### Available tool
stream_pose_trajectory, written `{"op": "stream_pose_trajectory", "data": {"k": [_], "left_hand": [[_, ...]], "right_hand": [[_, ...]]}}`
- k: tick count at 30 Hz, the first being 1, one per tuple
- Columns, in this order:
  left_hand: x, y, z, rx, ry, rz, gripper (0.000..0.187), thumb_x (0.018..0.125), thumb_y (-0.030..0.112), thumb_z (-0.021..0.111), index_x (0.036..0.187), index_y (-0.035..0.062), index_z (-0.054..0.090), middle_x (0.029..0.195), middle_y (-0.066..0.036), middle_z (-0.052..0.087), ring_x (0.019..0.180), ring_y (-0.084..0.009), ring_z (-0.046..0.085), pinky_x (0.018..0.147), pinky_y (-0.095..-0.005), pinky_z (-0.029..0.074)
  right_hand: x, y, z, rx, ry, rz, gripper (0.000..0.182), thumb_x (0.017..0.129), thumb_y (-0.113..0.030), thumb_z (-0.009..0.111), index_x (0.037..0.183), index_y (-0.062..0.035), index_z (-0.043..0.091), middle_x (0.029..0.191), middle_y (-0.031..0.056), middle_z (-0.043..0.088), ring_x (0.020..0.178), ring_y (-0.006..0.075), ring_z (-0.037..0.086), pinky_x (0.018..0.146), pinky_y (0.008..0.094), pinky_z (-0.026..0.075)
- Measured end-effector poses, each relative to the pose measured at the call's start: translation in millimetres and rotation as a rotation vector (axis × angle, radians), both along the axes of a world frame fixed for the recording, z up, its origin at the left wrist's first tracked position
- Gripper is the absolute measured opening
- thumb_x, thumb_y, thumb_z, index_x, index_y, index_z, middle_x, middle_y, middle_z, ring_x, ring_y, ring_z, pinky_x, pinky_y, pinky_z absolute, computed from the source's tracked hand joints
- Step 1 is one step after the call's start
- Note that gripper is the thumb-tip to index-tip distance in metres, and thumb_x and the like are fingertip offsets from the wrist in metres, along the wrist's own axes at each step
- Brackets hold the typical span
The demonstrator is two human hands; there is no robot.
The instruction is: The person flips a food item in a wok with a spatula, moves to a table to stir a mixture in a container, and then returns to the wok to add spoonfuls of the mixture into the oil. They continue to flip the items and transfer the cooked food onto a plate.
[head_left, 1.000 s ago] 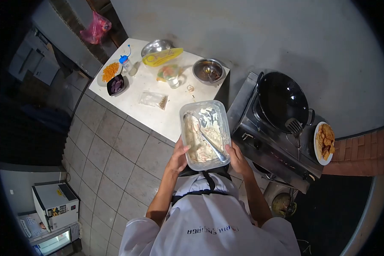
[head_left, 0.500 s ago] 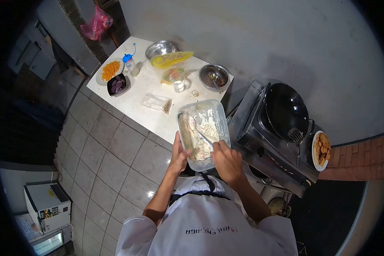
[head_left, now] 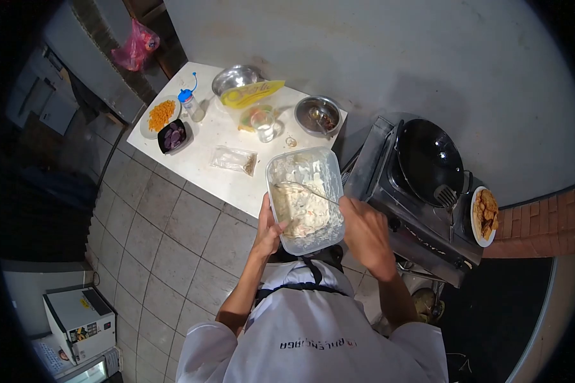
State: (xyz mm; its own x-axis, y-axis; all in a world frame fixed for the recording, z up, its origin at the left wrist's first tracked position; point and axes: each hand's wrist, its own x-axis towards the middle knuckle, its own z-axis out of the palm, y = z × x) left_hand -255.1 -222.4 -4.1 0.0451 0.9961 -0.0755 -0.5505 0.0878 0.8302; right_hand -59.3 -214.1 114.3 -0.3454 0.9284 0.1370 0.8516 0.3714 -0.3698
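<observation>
My left hand (head_left: 268, 231) grips the left wall of a clear plastic container (head_left: 336, 220), thumb over the rim. Inside lies a thick, pale batter (head_left: 310, 217) with small coloured bits, smeared up the walls. My right hand (head_left: 366, 233) is closed round the handle of a metal spoon (head_left: 317, 193), at the container's right side. The spoon slants across the container and its bowl end dips into the batter at the left. The container is held in front of my body, by the table's near edge.
On the white table (head_left: 198, 150) are a plastic packet (head_left: 234, 159), a glass (head_left: 264, 124), a metal bowl (head_left: 317, 115), a black dish (head_left: 173, 136) and a yellow bag (head_left: 252, 94). To the right stands a stove (head_left: 428, 246) with a wok (head_left: 428, 156), a slotted spatula (head_left: 447, 198) and a plate of fried food (head_left: 485, 217).
My right hand has moved right, from over the container to beside its right wall. The spoon has swung to a flatter slant across the batter. My left hand keeps its hold.
</observation>
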Motion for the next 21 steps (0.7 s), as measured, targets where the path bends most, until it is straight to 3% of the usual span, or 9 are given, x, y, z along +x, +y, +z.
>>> {"op": "stream_pose_trajectory", "data": {"k": [11, 14, 16, 18, 21], "left_hand": [[1.3, 5.2, 9.7, 0.033, 0.093, -0.095, 0.103, 0.06, 0.042, 0.073, 0.141, 0.0005, 0.024, 0.132, -0.015, 0.04, 0.124, -0.0266, 0.04, 0.102, -0.0369, 0.036], [1.3, 1.1, 13.4, -0.124, -0.003, -0.017, 0.107, 0.061, 0.042, 0.072, 0.144, 0.0001, 0.019, 0.134, -0.016, 0.039, 0.125, -0.0288, 0.04, 0.102, -0.039, 0.036], [-2.9, 2.8, 14.6, -0.079, 0.038, -0.009, 0.112, 0.061, 0.044, 0.072, 0.146, -0.0004, 0.015, 0.138, -0.019, 0.035, 0.127, -0.0316, 0.038, 0.104, -0.0427, 0.034], [-2.9, 6.7, 11.7, -0.001, 0.064, -0.018, 0.112, 0.06, 0.046, 0.071, 0.146, -0.0008, 0.015, 0.138, -0.02, 0.034, 0.127, -0.0319, 0.038, 0.105, -0.0432, 0.033], [-4.3, 5.1, 10.7, 0.078, 0.113, -0.033, 0.114, 0.06, 0.048, 0.071, 0.145, -0.0015, 0.016, 0.139, -0.021, 0.033, 0.128, -0.0321, 0.037, 0.105, -0.0435, 0.031]], "right_hand": [[10.4, -5.5, 7.6, 0.005, 0.018, 0.071, 0.049, 0.075, 0.004, 0.053, 0.123, -0.0059, 0.054, 0.08, 0.0129, 0.051, 0.075, 0.0306, 0.059, 0.065, 0.0414, 0.046], [16.8, -19.5, 5.2, 0.011, 0.02, 0.147, 0.048, 0.077, 0.002, 0.052, 0.124, -0.0063, 0.054, 0.08, 0.0119, 0.05, 0.075, 0.0293, 0.058, 0.065, 0.04, 0.046], [21.8, -35.7, 7.6, 0.031, 0.006, 0.153, 0.047, 0.077, 0.0, 0.052, 0.124, -0.0064, 0.054, 0.08, 0.0108, 0.05, 0.076, 0.0279, 0.058, 0.065, 0.0397, 0.046], [27.0, -44.0, 9.5, 0.172, 0.002, 0.189, 0.052, 0.067, 0.007, 0.059, 0.118, -0.0027, 0.06, 0.072, 0.0099, 0.047, 0.063, 0.024, 0.053, 0.056, 0.0372, 0.044], [34.4, -48.6, 25.5, 0.087, -0.028, 0.165, 0.05, 0.072, 0.005, 0.056, 0.122, -0.0053, 0.057, 0.076, 0.0087, 0.048, 0.067, 0.0227, 0.055, 0.057, 0.0352, 0.044]]}}
